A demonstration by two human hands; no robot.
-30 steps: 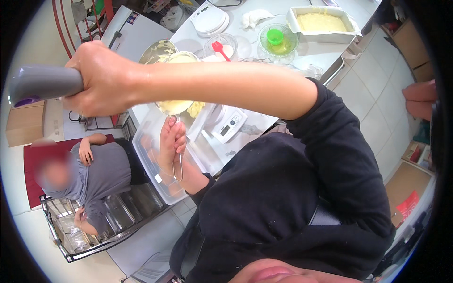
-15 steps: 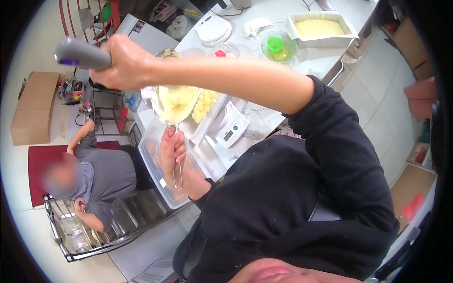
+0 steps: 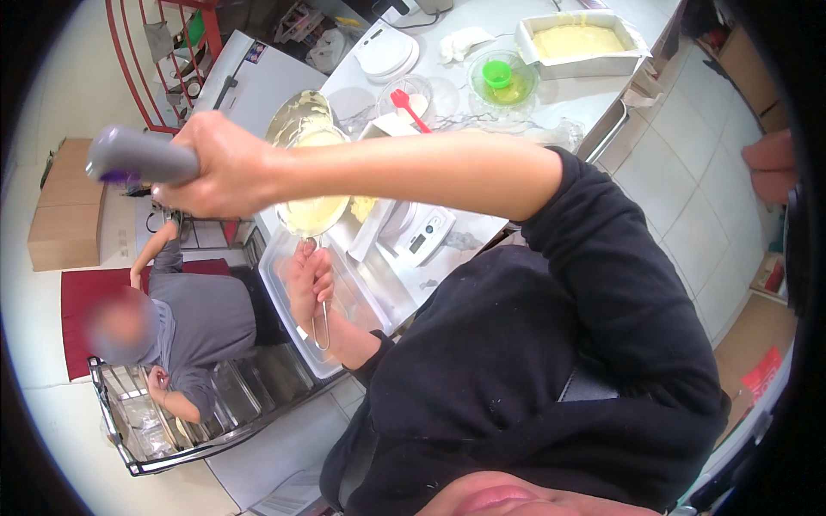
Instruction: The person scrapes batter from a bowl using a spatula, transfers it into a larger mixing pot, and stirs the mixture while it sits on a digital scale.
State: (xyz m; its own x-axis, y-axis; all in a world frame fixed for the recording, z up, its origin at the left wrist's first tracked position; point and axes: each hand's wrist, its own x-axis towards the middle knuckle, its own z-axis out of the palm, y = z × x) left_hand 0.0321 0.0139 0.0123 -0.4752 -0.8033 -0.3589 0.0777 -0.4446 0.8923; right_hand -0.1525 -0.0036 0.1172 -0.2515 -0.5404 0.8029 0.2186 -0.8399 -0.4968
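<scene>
Grey handle (image 3: 138, 156): held in the right hand (image 3: 225, 163), raised high in front of the camera, well above the surface (image 3: 482, 95); a purple patch shows under its near end; what tool it belongs to cannot be told.
Right hand fingers: wrapped fully around the grey handle in a tight fist; bare forearm stretches across the view from the black sleeve (image 3: 602, 258).
Wire whisk handle (image 3: 322, 322): thin metal loop, held in the left hand (image 3: 308, 279), lying over the metal tray (image 3: 379, 297).
Left hand fingers: curled closed around the upper part of the wire whisk handle; hand sits just below the bowl.
Metal bowl (image 3: 310, 150): tilted, with pale yellow batter inside, partly hidden behind the right hand and forearm; sits above the metal tray.
Kitchen scale (image 3: 426, 236): white, just beside the metal tray on its right.
Red spatula (image 3: 409, 105): rests in a small clear bowl farther back on the surface.
Glass bowl with green cup (image 3: 503, 79): near the far end, beside the rectangular pan.
Rectangular pan (image 3: 581, 41): filled with pale batter, at the far edge of the surface.
Other person (image 3: 194, 322): in a grey shirt, crouched on the floor at left, by a wire rack (image 3: 155, 430).
</scene>
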